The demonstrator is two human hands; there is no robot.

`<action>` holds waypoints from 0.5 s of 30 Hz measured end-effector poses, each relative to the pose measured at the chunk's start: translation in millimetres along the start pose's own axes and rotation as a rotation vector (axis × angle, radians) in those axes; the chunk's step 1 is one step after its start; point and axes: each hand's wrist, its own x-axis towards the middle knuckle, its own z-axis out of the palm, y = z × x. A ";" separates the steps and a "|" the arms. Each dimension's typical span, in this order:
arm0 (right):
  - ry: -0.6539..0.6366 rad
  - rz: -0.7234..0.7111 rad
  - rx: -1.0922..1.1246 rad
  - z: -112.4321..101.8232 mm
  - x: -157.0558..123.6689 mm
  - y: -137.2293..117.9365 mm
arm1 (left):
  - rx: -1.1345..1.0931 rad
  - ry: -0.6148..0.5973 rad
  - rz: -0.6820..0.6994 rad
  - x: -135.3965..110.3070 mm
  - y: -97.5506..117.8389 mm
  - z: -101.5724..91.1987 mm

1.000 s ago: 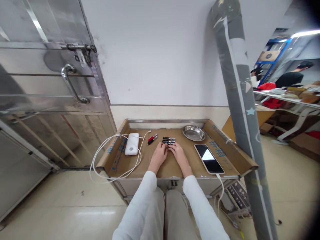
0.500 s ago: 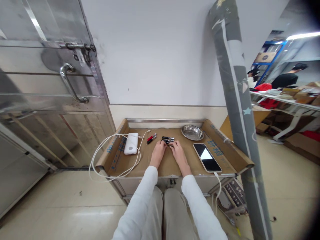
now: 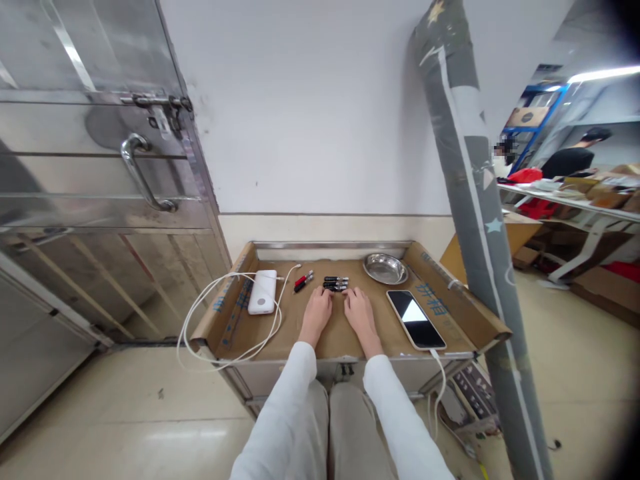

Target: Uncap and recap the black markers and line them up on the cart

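Several black pens (image 3: 335,280) lie side by side in a short row on the cardboard-lined tabletop (image 3: 335,333). My left hand (image 3: 317,308) is at the left end of the nearest pen, fingers curled together against it. At the opposite end of the same pen is my right hand (image 3: 359,309), its fingers also drawn together. The fingertips partly hide that pen. Left of the row, apart from it, a red pen (image 3: 300,281) and a black pen (image 3: 303,284) lie slanted close together.
A white power bank (image 3: 263,292) with a looped white cable (image 3: 200,293) lies at the left. Toward the right are a round metal dish (image 3: 385,268) and a phone (image 3: 416,320) on a cable. A tall grey wrapped roll (image 3: 475,200) leans beside the table. Other people are in the background.
My hands have drawn slightly toward me and apart, so more of the black pens shows. The nearest pen now lies against the row. The camera has tilted slightly.
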 end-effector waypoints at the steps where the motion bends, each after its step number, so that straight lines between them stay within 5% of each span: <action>1: 0.003 -0.001 -0.004 -0.1 0.0 -0.1 | 0.028 0.004 -0.025 -0.4 0.1 -1.5; 9: -0.014 -0.077 0.062 -2.5 0.5 -2.6 | 0.167 0.355 -0.349 -3.7 -6.8 -5.9; 15: -0.084 -0.194 0.168 -5.1 1.3 -8.2 | 0.213 0.296 -0.415 -3.6 -7.8 -5.5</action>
